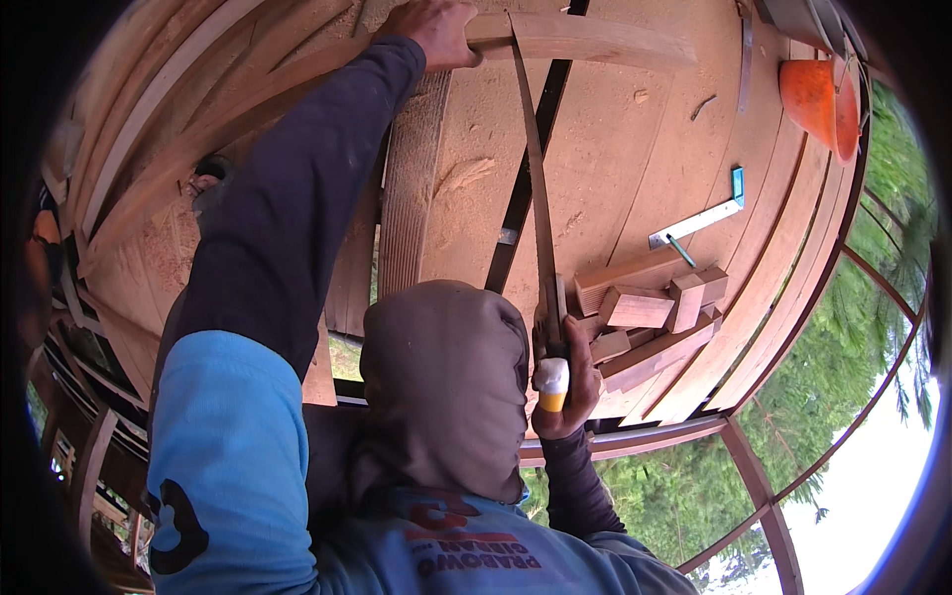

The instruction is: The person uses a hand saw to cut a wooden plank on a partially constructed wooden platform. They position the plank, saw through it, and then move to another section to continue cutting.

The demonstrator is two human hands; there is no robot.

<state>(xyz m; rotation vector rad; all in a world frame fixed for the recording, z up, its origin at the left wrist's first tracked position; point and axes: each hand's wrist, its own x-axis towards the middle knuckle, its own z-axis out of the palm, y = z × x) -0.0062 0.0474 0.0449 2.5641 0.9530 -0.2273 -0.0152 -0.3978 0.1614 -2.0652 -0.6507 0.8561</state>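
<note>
A long wooden beam [605, 42] lies across the far part of the plank surface. My left hand [431, 32] is closed over it, just left of the saw's tip. In my right hand [582, 385] is the handle of a handsaw [538, 198], white and yellow at its end. The long blade points away from me, and its far end crosses the beam beside my left hand. Whether the teeth have entered the wood cannot be made out. Right of the saw lies a pile of short wood blocks [637, 307].
A try square [699, 220] with a blue handle lies beyond the blocks, a green pencil-like stick [680, 250] by it. An orange bucket [818, 104] stands far right, near a metal strip [745, 64]. Sawdust [464, 177] covers the planks; a dark gap [516, 213] runs between them.
</note>
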